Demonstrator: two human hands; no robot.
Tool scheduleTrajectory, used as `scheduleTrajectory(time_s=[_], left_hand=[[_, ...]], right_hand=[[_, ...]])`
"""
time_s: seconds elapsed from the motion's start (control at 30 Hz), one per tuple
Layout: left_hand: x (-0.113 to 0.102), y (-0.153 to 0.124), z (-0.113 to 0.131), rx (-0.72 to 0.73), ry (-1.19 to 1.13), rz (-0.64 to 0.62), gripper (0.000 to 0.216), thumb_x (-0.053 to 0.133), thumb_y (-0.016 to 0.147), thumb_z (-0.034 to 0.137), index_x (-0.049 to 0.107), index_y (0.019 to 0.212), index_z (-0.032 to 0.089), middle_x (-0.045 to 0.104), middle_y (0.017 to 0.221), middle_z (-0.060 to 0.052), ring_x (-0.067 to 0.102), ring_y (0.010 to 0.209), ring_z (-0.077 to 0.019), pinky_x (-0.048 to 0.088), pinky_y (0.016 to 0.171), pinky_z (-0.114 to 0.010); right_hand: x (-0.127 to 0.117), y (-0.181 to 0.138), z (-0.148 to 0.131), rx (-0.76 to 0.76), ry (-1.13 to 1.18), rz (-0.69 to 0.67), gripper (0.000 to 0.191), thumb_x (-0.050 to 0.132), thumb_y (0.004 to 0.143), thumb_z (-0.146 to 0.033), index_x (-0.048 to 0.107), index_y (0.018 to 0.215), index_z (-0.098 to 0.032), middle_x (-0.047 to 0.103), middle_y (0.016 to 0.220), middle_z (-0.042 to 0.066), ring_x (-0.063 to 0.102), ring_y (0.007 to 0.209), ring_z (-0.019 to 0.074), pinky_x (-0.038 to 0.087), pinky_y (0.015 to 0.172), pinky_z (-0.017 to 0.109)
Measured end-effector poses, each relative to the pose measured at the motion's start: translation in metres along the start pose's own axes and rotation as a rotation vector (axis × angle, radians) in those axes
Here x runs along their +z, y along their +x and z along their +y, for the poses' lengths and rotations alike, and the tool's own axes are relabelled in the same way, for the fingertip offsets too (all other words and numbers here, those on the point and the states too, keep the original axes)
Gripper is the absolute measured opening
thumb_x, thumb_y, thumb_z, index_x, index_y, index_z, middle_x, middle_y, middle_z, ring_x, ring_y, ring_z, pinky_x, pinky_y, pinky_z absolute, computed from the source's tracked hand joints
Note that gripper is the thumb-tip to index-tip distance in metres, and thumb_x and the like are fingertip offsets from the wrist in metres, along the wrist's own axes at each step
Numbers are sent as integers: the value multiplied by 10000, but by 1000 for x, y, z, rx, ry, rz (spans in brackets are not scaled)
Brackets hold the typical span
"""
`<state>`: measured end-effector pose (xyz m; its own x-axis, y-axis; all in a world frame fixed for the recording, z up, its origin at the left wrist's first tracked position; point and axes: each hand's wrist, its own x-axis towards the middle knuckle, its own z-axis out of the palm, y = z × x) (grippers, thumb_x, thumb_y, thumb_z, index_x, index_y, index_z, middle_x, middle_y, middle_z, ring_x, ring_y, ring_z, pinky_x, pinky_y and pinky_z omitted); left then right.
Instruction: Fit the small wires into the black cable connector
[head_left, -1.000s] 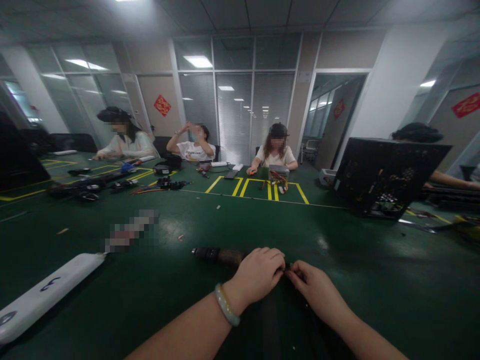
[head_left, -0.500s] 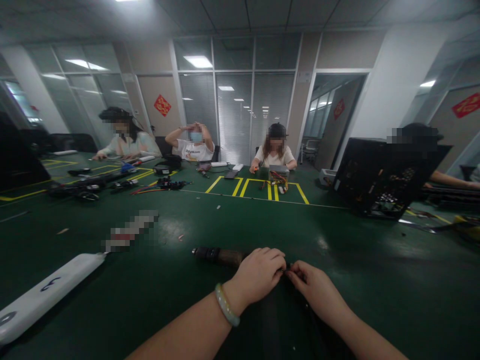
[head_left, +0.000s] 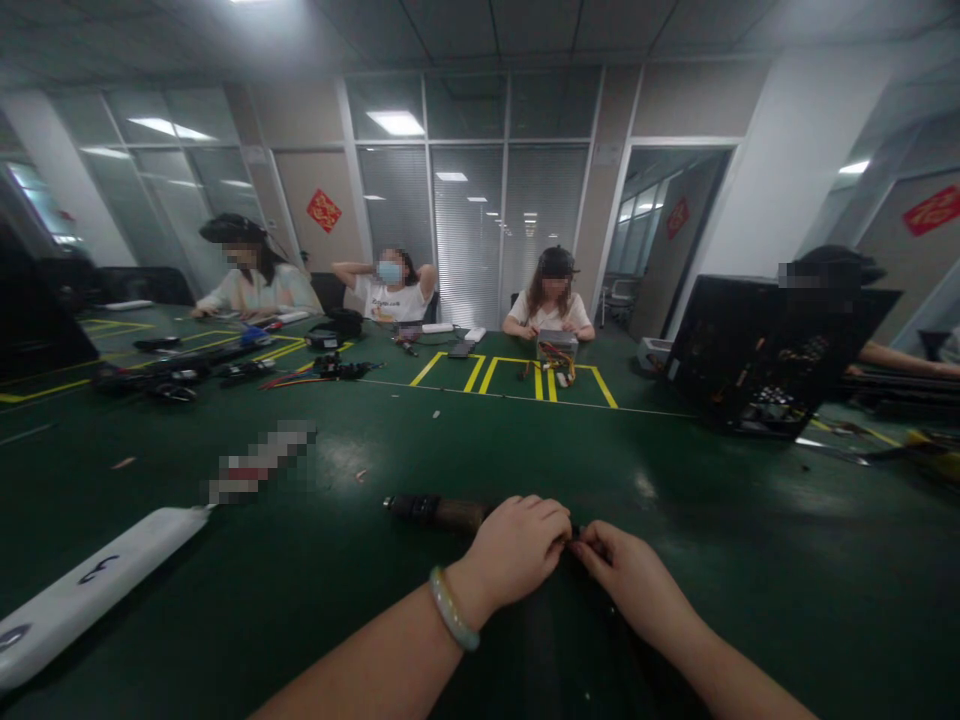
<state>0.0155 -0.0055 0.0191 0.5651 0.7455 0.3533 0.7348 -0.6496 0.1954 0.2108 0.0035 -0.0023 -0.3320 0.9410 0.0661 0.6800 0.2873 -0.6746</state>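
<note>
A cylindrical electric screwdriver (head_left: 459, 515) lies on the green table, its black collar and small metal tip pointing left. My left hand (head_left: 523, 540), with a pale green bangle (head_left: 453, 610) on the wrist, is wrapped over its rear part. Just to the right, my right hand (head_left: 626, 568) pinches at the tool's tail end, thumb and forefinger pressed together. A small dark end shows between the two hands, and what looks like a dark cord (head_left: 613, 605) runs below the right hand. The exact piece in the right fingertips is too dark to make out.
On the left lies a white power strip (head_left: 105, 590). Dark cables and connectors (head_left: 337, 368) sit farther back. Co-workers (head_left: 553, 300) sit across the table, one behind a power supply with wires (head_left: 559, 345). A black computer case (head_left: 780, 350) stands at right.
Both my hands stay almost still around the screwdriver's tail end. Across the table, one person's hands have gone behind the head, and another's hand has drawn in towards the power supply.
</note>
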Motion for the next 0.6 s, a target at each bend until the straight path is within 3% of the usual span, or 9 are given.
scheduleTrajectory(time_s=[0.27, 0.6], left_hand=[[0, -1, 1, -85, -35, 23, 120, 611, 876, 221, 553, 979, 199, 612, 1099, -42, 575, 1023, -216, 433, 908, -353], [0, 0, 1, -65, -25, 5, 100, 601, 885, 205, 561, 976, 210, 623, 1071, -19, 578, 1007, -197, 424, 907, -337]], right_hand=[[0, 0, 1, 22, -8, -13, 210, 500, 917, -356, 614, 812, -214, 677, 724, -9, 606, 651, 164, 354, 555, 237], [1, 0, 2, 9, 7, -7, 220, 503, 919, -364, 621, 808, -217, 669, 713, -16, 602, 647, 159, 345, 551, 238]])
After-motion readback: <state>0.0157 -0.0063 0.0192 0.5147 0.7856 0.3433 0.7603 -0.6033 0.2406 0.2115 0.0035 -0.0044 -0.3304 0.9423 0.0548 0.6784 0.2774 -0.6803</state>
